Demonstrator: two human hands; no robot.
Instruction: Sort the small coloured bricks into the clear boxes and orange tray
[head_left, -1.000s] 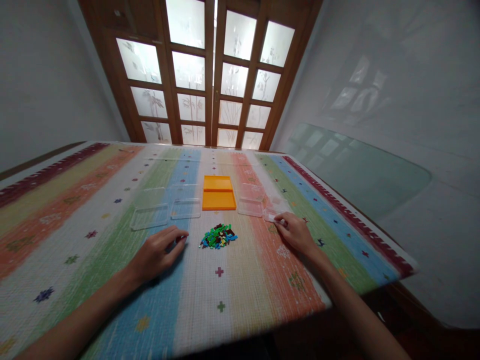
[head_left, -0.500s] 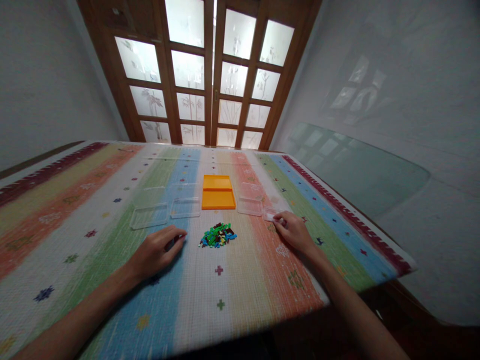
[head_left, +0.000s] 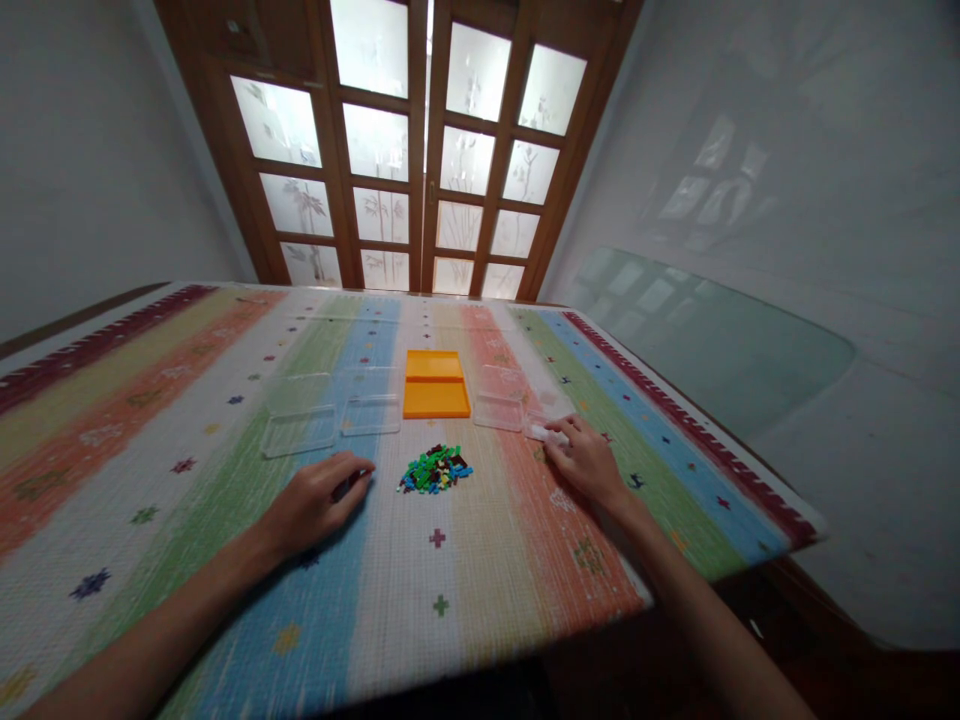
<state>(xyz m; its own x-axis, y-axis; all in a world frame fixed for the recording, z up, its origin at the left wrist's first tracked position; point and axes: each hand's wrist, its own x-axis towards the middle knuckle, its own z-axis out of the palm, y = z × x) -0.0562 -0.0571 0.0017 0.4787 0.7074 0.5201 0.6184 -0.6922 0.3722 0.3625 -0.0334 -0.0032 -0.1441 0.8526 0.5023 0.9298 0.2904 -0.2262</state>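
Note:
A small heap of tiny coloured bricks [head_left: 435, 470] lies on the striped tablecloth [head_left: 487, 560] between my hands. My left hand [head_left: 315, 500] rests palm down just left of the heap, fingers curled loosely with nothing in them. My right hand [head_left: 589, 460] lies to the right of the heap, its fingertips pinching the near edge of a small clear plastic box [head_left: 547, 412]. Behind the heap sits an open orange box [head_left: 436, 396].
Clear plastic boxes stand in a row: two at the left [head_left: 300, 430] [head_left: 371, 414] and one right of the orange box [head_left: 501, 410]. The table's right edge [head_left: 720, 470] runs close to my right arm. Wooden glazed doors [head_left: 420, 150] stand behind the table.
My right hand has crept slightly forward and left against the small clear box. The left hand and the heap have stayed put.

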